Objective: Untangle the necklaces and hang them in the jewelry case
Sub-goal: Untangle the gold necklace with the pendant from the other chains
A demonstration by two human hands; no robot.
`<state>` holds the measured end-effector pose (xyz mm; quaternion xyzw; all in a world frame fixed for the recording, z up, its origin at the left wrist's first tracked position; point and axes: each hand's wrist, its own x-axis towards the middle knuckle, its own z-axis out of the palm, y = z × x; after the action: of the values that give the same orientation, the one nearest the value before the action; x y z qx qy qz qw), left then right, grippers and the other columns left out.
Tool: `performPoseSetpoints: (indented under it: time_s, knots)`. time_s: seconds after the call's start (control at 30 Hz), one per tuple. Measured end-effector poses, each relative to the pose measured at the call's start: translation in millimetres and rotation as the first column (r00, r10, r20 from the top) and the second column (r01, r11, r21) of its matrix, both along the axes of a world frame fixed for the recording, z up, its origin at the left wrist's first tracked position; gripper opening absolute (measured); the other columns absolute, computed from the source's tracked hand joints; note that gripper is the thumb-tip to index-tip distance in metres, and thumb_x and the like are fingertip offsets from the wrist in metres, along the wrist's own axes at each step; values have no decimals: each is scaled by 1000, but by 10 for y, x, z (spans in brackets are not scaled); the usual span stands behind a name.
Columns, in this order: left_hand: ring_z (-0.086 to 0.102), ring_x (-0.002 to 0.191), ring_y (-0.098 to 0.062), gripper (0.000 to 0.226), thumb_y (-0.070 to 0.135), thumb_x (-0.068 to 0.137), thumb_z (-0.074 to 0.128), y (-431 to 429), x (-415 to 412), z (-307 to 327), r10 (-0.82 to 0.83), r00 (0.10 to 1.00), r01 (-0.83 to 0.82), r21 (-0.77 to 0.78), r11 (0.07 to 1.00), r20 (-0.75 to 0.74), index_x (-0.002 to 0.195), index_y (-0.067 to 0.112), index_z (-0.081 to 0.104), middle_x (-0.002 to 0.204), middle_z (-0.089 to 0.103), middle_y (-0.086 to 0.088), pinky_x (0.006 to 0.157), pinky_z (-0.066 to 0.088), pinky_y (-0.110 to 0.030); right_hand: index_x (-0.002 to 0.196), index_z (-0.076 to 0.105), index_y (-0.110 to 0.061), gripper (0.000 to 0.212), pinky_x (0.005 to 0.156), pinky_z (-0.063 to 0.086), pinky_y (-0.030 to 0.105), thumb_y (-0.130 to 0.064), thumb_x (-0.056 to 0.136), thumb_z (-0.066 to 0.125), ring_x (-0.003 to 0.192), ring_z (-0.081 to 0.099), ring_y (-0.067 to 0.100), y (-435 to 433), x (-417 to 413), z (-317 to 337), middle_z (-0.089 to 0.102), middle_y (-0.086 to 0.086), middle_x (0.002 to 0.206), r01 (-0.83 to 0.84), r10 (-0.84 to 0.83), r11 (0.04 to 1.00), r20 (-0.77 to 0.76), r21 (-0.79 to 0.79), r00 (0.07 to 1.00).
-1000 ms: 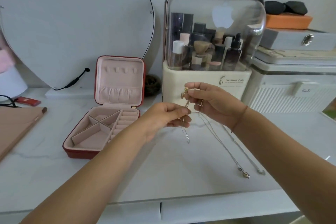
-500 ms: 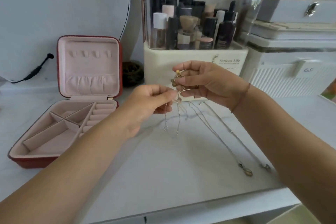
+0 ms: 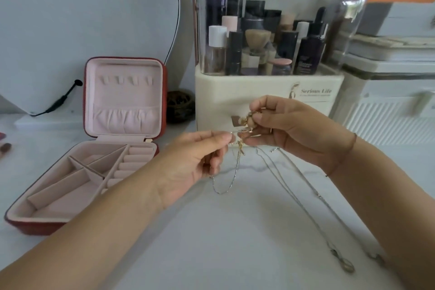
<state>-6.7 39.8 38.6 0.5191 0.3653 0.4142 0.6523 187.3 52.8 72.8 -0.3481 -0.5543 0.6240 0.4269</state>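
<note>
A knot of tangled necklaces (image 3: 244, 125), gold and silver, hangs between my two hands above the white table. My right hand (image 3: 289, 127) pinches the gold knot with its pendants. My left hand (image 3: 200, 158) pinches a thin chain just left of the knot. A short loop of chain (image 3: 226, 186) dangles below my left hand. Two long silver chains (image 3: 294, 198) trail down to the right, ending in pendants (image 3: 346, 266) lying on the table. The red jewelry case (image 3: 98, 148) stands open at the left, with hooks (image 3: 127, 80) in its pink lid.
A cream cosmetics organizer (image 3: 266, 94) with bottles under a clear cover stands right behind my hands. A round mirror (image 3: 82, 19) leans on the wall at the left. White storage boxes (image 3: 388, 101) sit at the right. A small dark bowl (image 3: 180, 106) lies between case and organizer.
The view has moved closer and lower. My hands stay on the knot; the left hand has drawn a chain leftward, and a small loop now hangs beneath it.
</note>
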Motion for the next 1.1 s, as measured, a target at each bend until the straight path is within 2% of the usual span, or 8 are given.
performPoseSetpoints:
  time_s: [0.1, 0.2, 0.37, 0.53, 0.7, 0.87, 1.0, 1.1]
  knots:
    - [37, 45, -9, 17, 30, 73, 62, 16, 5, -11, -8, 1000, 9, -49, 999, 16, 68, 13, 62, 58, 47, 1, 43, 30, -19, 95, 54, -9, 16, 68, 58, 31, 3, 93, 43, 71, 67, 21, -6, -10, -25, 61, 9, 76, -36, 32, 997, -57, -62, 998]
    - [33, 43, -9, 23, 35, 75, 60, 21, -8, -17, -1, 1000, 3, -93, 996, 26, 69, 13, 58, 57, 46, 1, 42, 26, -19, 98, 56, -9, 16, 66, 57, 30, 1, 94, 45, 67, 64, 17, -16, -36, -41, 60, 9, 78, -9, 7, 999, -59, -37, 998]
    - [26, 40, -8, 24, 35, 73, 62, -11, -4, -26, 4, 999, -7, -79, 997, -33, 82, 12, 62, 55, 44, 2, 42, 17, -20, 103, 56, -7, 15, 63, 56, 26, 1, 93, 48, 71, 64, 17, -27, -47, -59, 63, 7, 75, 44, -42, 998, -37, 53, 998]
    - [17, 40, -7, 28, 31, 62, 71, -65, 6, -10, 1, 996, -1, -1, 1000, -94, 86, 16, 68, 49, 26, 7, 38, 15, -18, 102, 58, -7, 14, 67, 56, 26, -1, 92, 50, 76, 67, 19, -38, -35, -38, 66, 6, 76, 87, -88, 985, -2, 147, 996]
    - [12, 41, -8, 32, 32, 64, 70, -114, 25, -11, -12, 989, 15, 14, 1000, -148, 92, 15, 71, 46, 22, 10, 40, 10, -20, 100, 59, -6, 14, 65, 57, 28, 1, 91, 51, 78, 67, 22, -57, -78, -55, 64, 10, 77, 91, -84, 985, -48, 146, 995]
    - [13, 40, -8, 36, 32, 63, 71, -121, 39, -17, 5, 990, -2, 23, 1000, -142, 94, 14, 71, 45, 21, 10, 39, 12, -20, 99, 60, -7, 14, 70, 57, 29, 0, 90, 51, 77, 68, 21, -65, -90, -52, 64, 12, 83, 71, -64, 988, -55, 137, 996]
    - [14, 39, -8, 29, 32, 58, 71, -127, 41, 0, 33, 992, -28, 47, 999, -125, 83, 18, 72, 40, 26, 12, 39, 12, -19, 98, 60, -9, 13, 79, 55, 32, -3, 90, 52, 77, 68, 20, -69, -105, -62, 65, 11, 84, 68, -64, 986, -32, 152, 997]
    - [14, 39, -8, 26, 33, 54, 73, -127, 35, -4, 44, 991, -37, 52, 998, -126, 76, 19, 73, 41, 23, 9, 40, 11, -20, 98, 60, -9, 13, 77, 56, 32, -2, 90, 51, 75, 68, 19, -83, -120, -65, 65, 9, 82, 55, -50, 987, -34, 152, 998]
